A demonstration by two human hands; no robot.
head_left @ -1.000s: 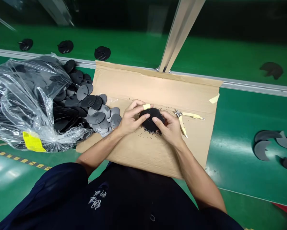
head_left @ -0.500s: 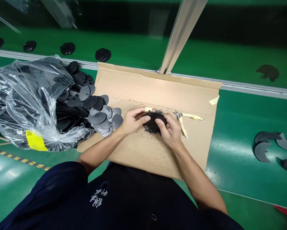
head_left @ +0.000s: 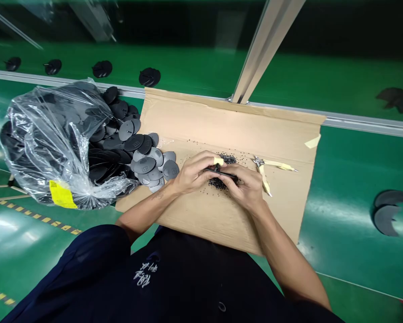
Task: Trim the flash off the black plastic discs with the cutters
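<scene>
Between both hands a black plastic disc (head_left: 224,172) is held nearly edge-on, with a small stub showing on its far side. My left hand (head_left: 195,172) pinches its left part; yellow tape wraps one fingertip. My right hand (head_left: 247,183) grips the right part, thumb on the near side. Beneath them small black plastic bits (head_left: 218,183) lie scattered on a cardboard sheet (head_left: 201,220). Just right of my right hand rests a pair of nippers (head_left: 265,171) with yellow-wrapped handles, its jaws pointing away from me.
Left of the cardboard, black and grey discs (head_left: 144,165) spill in a heap from a clear plastic bag (head_left: 53,139) with a yellow label (head_left: 63,194). Curved dark pieces (head_left: 386,220) lie on the green tabletop (head_left: 339,193) at right. A metal post (head_left: 265,49) rises behind the cardboard.
The disc has tilted from showing its broad face to nearly edge-on, still held by both hands. The whole view has shifted slightly, so the surroundings appear farther right.
</scene>
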